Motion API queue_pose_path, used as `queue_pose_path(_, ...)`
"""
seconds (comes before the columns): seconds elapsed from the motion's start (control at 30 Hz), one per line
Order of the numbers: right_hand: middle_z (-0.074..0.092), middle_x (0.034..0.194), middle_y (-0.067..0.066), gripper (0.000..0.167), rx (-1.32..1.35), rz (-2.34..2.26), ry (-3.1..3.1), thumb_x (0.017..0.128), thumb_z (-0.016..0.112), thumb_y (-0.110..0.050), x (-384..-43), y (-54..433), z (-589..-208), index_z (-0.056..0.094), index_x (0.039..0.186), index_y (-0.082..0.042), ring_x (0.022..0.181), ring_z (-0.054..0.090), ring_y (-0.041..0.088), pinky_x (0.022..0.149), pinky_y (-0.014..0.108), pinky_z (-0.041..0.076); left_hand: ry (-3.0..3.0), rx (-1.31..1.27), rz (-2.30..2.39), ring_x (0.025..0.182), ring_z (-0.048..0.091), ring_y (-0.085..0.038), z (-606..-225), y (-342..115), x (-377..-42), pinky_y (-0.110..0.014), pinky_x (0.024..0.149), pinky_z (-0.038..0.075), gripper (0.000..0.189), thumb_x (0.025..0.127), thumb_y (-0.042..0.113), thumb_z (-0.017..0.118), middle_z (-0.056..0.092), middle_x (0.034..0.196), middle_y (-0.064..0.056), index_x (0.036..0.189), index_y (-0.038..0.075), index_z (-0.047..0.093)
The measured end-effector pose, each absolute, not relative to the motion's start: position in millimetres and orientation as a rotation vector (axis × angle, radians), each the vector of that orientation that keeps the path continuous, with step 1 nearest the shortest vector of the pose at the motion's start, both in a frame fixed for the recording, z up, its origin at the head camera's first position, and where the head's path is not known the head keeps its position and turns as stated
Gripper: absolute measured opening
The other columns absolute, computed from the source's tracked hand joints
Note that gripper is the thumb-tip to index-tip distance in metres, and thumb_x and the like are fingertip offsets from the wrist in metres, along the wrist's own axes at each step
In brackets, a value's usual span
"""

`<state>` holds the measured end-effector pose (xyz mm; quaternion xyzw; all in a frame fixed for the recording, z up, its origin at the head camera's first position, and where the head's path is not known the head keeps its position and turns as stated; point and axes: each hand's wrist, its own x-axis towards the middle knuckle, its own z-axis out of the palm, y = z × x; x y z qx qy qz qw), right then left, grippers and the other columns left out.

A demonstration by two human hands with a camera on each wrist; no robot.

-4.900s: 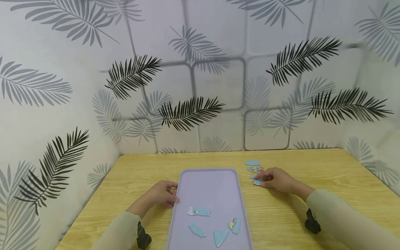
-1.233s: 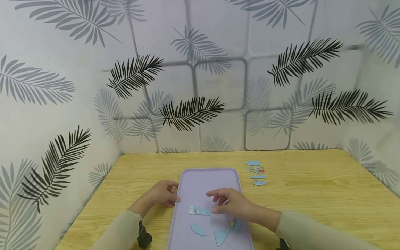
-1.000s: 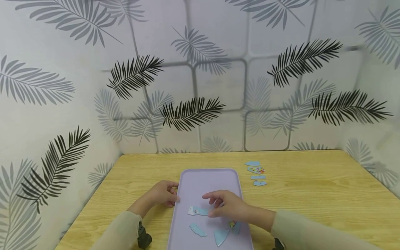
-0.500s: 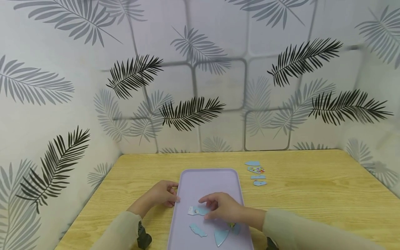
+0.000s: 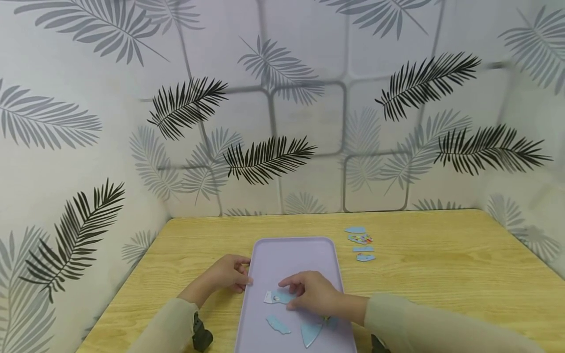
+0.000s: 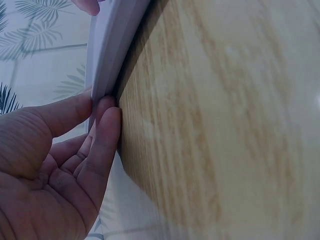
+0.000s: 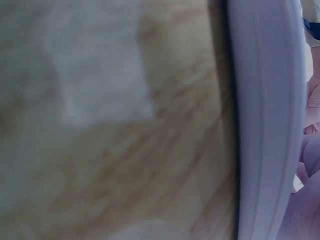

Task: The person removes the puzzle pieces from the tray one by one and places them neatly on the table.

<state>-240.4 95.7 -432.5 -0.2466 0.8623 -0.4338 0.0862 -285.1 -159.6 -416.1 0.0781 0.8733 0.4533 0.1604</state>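
My left hand [image 5: 229, 273] holds the left edge of a light purple tray [image 5: 291, 260]. In the left wrist view its thumb lies on the rim and its fingertips are at the underside. Over the tray, my right hand [image 5: 314, 293] reaches across to a pale blue puzzle piece [image 5: 279, 297] with a white end. Thumb and index finger stand apart on either side of that piece; the hand covers its right end, and contact is unclear. A narrow blue piece [image 5: 278, 324] and a triangular one [image 5: 311, 334] lie nearer me. A fourth, multicoloured piece [image 5: 327, 318] is mostly hidden under the right wrist.
Beyond the tray's right side, several blue puzzle pieces lie in a column on the wooden table [image 5: 419, 274]: a pointed one [image 5: 355, 230], a colourful one [image 5: 360, 239], a thin strip [image 5: 363, 249] and a small one [image 5: 365, 257]. A leaf-patterned wall covering [image 5: 291, 122] stands behind.
My right hand has left the column of pieces at the right and come over the tray, then slid slightly left and nearer me. The left hand and the pieces on the tray look unmoved.
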Motion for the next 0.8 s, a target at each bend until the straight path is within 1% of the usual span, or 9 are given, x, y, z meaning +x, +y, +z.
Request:
queue_pose_path(0.27,0.062,0.085,-0.006,0.04,-0.721,-1.292,2.585,0.073,0.083,-0.005,-241.9,95.4,-432.1,0.073,0.111,-0.009,0.077,0.057,0.01,0.069,0.023,0.05,2.497,0.214,1.302,0.064,0.061,-0.018,-414.5,-158.5,-285.4,-0.032,0.06,0.058,0.059,0.081,-0.006,0.074,0.057,0.079,-0.008,0.135,-0.01,0.049)
queue_pose_path(0.6,0.064,0.084,-0.01,0.027,-0.742,-1.207,2.608,0.077,0.08,-0.008,-240.1,93.9,-431.3,0.076,0.103,-0.01,0.076,0.055,0.007,0.068,0.022,0.049,2.502,0.214,1.289,0.065,0.061,-0.018,-411.6,-157.6,-283.4,-0.032,0.059,0.058,0.059,0.081,-0.005,0.074,0.057,0.079,-0.009,0.135,-0.012,0.048)
queue_pose_path(0.8,0.063,0.084,-0.01,0.024,-0.764,-1.193,2.593,0.079,0.079,-0.008,-238.4,95.4,-431.1,0.076,0.102,-0.012,0.077,0.055,0.006,0.069,0.022,0.048,2.507,0.202,1.282,0.065,0.061,-0.017,-414.5,-157.9,-284.0,-0.032,0.059,0.058,0.059,0.081,-0.005,0.074,0.057,0.079,-0.008,0.134,-0.01,0.049)
